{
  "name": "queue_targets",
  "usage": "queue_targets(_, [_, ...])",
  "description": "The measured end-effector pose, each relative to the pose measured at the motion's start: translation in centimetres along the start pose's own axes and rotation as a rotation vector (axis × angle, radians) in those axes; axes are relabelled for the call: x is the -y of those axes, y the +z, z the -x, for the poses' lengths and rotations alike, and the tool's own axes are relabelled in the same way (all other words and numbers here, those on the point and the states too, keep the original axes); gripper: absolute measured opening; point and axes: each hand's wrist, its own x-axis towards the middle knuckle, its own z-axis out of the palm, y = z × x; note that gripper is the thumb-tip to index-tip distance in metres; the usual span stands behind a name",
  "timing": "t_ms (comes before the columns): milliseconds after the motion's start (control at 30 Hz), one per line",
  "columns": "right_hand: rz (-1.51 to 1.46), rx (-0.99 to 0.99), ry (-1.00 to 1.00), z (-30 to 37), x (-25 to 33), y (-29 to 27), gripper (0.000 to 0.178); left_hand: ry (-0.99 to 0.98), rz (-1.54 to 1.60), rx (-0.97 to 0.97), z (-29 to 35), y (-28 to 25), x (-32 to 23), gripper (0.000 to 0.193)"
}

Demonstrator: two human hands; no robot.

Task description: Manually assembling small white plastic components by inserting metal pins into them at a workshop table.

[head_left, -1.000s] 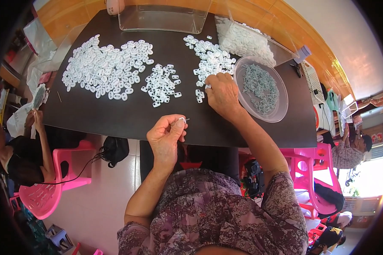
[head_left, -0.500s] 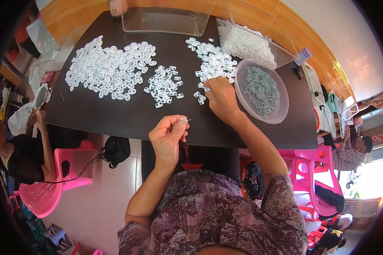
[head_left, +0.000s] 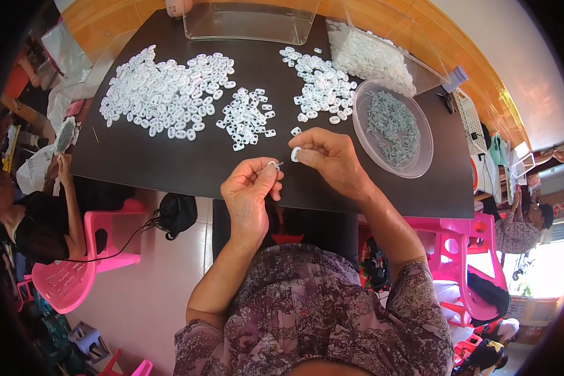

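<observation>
My left hand (head_left: 246, 194) is closed over the table's near edge, pinching a small white plastic piece (head_left: 272, 165). A thin grey screw (head_left: 280, 164) sticks out of that piece toward the right. Just to its right, my right hand (head_left: 335, 161) holds a white oval two-hole plastic piece (head_left: 295, 154) between thumb and fingers. The two pieces are a short gap apart. Beyond the hands lie a small pile of flat white plates (head_left: 244, 120) and a pile of white oval pieces (head_left: 323, 84). A larger pile of white ovals (head_left: 160, 97) spreads at the left.
A round translucent tub (head_left: 424, 160) of grey screws (head_left: 391, 125) stands at the right. Behind are a bin of white pieces (head_left: 373, 61) and a clear box (head_left: 247, 39). A co-worker (head_left: 28, 225) sits at left; a pink chair (head_left: 445, 235) stands at right.
My right hand has drawn back from the right pile toward my left hand, bringing a white oval piece with it. My left hand keeps its pinch, nearly in place.
</observation>
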Motion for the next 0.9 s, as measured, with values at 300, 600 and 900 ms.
queue_targets(300, [-0.315,-0.026,0.013,1.5,0.3,2.1,0.016,-0.008,0.096,0.007,0.3,1.3,-0.1,0.011])
queue_targets(600, [-0.430,-0.144,0.119,2.5,-0.4,2.0,0.014,0.018,0.078,-0.019,0.8,1.6,0.0,0.012])
queue_targets(900, [-0.549,-0.186,0.127,2.5,-0.5,1.9,0.015,0.065,-0.032,-0.031,1.3,1.6,0.0,0.014])
